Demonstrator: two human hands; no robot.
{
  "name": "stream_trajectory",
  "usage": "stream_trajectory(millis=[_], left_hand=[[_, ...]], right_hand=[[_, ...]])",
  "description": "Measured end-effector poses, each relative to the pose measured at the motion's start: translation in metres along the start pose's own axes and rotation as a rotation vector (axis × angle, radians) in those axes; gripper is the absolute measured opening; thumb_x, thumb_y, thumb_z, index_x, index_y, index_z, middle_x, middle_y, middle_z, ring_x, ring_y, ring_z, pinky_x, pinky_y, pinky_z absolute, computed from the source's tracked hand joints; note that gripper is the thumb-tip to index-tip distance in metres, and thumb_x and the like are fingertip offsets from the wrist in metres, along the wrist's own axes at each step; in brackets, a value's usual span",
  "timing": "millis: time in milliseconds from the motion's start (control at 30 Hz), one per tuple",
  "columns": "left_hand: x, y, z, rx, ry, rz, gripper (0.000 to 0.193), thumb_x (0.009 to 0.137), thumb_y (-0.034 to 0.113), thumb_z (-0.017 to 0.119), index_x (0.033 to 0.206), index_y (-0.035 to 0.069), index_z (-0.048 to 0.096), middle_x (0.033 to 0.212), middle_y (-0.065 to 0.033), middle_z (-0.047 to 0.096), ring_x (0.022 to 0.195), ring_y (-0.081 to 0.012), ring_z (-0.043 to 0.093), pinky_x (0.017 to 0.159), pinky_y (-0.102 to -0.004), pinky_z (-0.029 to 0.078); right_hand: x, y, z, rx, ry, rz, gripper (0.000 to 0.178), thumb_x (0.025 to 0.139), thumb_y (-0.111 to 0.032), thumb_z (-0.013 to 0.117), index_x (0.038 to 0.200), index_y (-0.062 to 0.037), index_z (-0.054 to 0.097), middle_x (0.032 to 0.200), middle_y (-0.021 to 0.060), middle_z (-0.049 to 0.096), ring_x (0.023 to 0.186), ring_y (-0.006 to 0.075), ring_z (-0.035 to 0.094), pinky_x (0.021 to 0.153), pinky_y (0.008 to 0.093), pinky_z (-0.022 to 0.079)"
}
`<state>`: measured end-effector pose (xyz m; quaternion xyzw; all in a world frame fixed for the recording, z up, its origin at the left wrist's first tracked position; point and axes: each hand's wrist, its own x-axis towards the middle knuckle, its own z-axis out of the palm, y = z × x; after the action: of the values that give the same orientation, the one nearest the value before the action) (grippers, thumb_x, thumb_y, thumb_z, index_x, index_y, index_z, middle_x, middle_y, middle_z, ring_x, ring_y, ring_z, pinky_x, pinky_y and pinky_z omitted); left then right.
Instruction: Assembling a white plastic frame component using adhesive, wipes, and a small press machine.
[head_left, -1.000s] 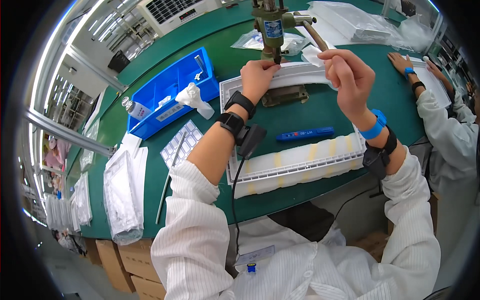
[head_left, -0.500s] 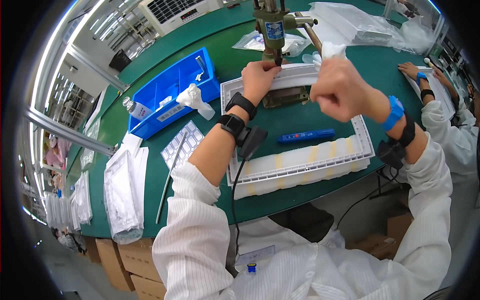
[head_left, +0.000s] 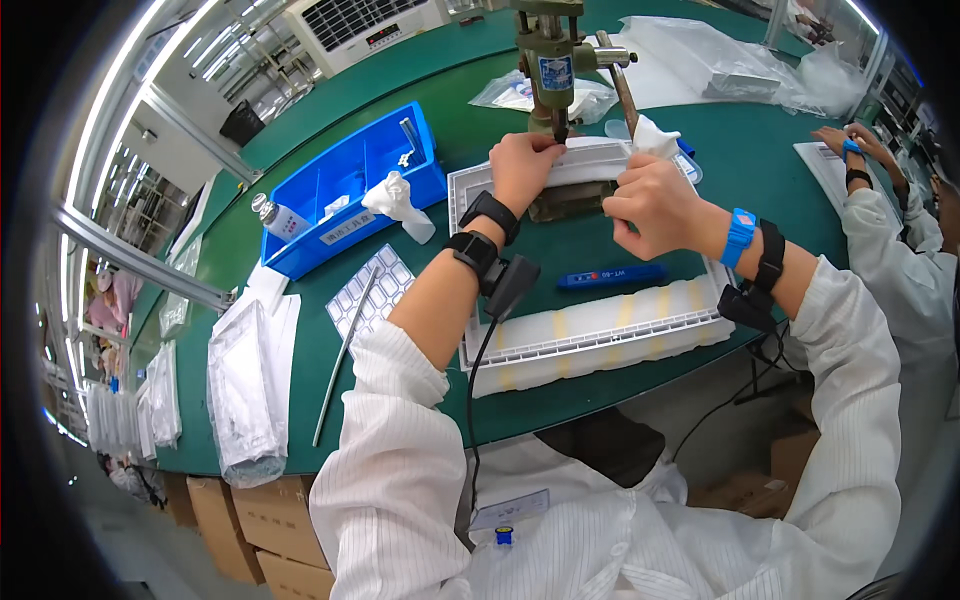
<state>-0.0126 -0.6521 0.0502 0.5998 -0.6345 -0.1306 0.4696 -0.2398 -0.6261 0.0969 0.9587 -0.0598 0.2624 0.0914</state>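
Head view: a white frame (head_left: 725,290) lies on the green worktop (head_left: 560,420), its far side under the press (head_left: 552,75). The left hand (head_left: 522,172) is at that far rim, fingers close together; whether they pinch something cannot be told. The right hand (head_left: 655,205) is curled beside white cloth (head_left: 655,138) at the lever's (head_left: 618,90) end, its grip unclear. Within the frame's opening lies a blue pen-shaped tool (head_left: 612,277); leftward sits a blue tray (head_left: 310,258).
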Motion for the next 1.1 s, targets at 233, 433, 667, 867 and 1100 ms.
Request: stream_trajectory(millis=[233, 433, 667, 867, 1100], left_hand=[[0.002, -0.001, -0.001, 0.028, 0.005, 0.017, 0.023, 0.076, 0.026, 0.076, 0.090, 0.007, 0.078, 0.081, -0.0143, 0.073, 0.073, -0.0297, 0.071, 0.073, -0.0369, 0.055], [-0.001, -0.002, 0.002, 0.028, 0.037, 0.042, 0.021, 0.076, 0.026, 0.076, 0.088, 0.008, 0.078, 0.080, -0.0135, 0.073, 0.073, -0.0307, 0.071, 0.073, -0.0371, 0.055], [0.002, 0.001, 0.009, 0.114, 0.020, 0.084, 0.023, 0.078, 0.029, 0.074, 0.090, 0.009, 0.078, 0.081, -0.0144, 0.073, 0.075, -0.0312, 0.071, 0.073, -0.0389, 0.055], [0.002, -0.004, 0.000, 0.121, 0.027, 0.110, 0.026, 0.080, 0.030, 0.074, 0.090, 0.006, 0.077, 0.080, -0.0150, 0.073, 0.075, -0.0314, 0.071, 0.072, -0.0387, 0.055], [0.000, -0.002, 0.003, 0.075, 0.013, 0.096, 0.029, 0.080, 0.026, 0.075, 0.092, 0.000, 0.076, 0.081, -0.0182, 0.073, 0.074, -0.0312, 0.072, 0.072, -0.0370, 0.055]], right_hand=[[0.000, -0.001, 0.001, -0.034, 0.003, -0.003, 0.013, 0.059, -0.010, 0.063, 0.057, -0.0090, 0.051, 0.052, 0.0044, 0.054, 0.053, 0.0241, 0.053, 0.063, 0.0354, 0.045], [-0.001, -0.001, 0.007, -0.048, -0.020, -0.022, 0.014, 0.061, -0.013, 0.064, 0.056, -0.0089, 0.051, 0.052, 0.0051, 0.055, 0.055, 0.0243, 0.054, 0.066, 0.0358, 0.046], [-0.005, 0.001, 0.005, -0.096, -0.014, -0.023, 0.013, 0.058, -0.014, 0.064, 0.057, -0.0103, 0.052, 0.053, 0.0044, 0.055, 0.053, 0.0235, 0.055, 0.063, 0.0363, 0.045], [-0.002, 0.001, 0.009, -0.097, 0.009, -0.031, 0.017, 0.060, -0.017, 0.065, 0.055, -0.0110, 0.050, 0.052, 0.0032, 0.052, 0.054, 0.0233, 0.055, 0.064, 0.0369, 0.045], [-0.006, -0.001, -0.001, -0.105, -0.019, -0.030, 0.016, 0.065, -0.017, 0.063, 0.054, -0.0110, 0.053, 0.051, 0.0036, 0.051, 0.053, 0.0229, 0.054, 0.066, 0.0352, 0.045]])
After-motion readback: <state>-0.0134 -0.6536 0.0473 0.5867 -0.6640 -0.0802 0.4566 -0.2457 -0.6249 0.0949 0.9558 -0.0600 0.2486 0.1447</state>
